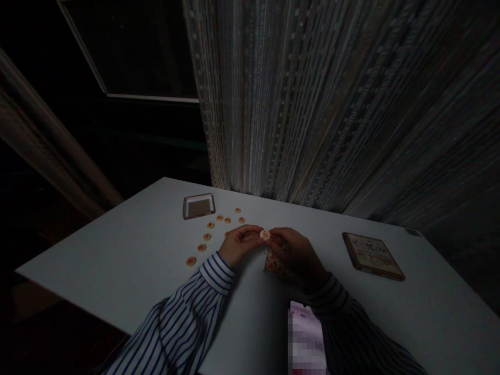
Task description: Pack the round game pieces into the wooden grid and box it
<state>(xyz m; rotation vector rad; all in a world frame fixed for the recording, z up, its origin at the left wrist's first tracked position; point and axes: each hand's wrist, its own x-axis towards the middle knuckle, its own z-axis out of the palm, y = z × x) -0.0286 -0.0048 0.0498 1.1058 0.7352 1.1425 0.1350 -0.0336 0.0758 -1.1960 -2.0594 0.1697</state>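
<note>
Over the middle of the table, a round Chinese chess piece [265,235] with a red character is raised between the fingertips of both hands. My left hand [237,245] pinches it from the left. My right hand [300,254] meets it from the right, fingers closed. Beneath my right hand is a container full of similar pieces [274,263], partly covered by that hand. Left of my hands, several loose pieces [207,237] lie on the white table, most in a slanting row. One piece is partly hidden behind my left hand.
A shallow rectangular tin [199,206] stands near the table's back left. On the right lies a flat box or lid [374,255] with printed characters. A lit phone [307,330] is at the front, beside my right sleeve. A string curtain [265,104] hangs behind the white table [128,255].
</note>
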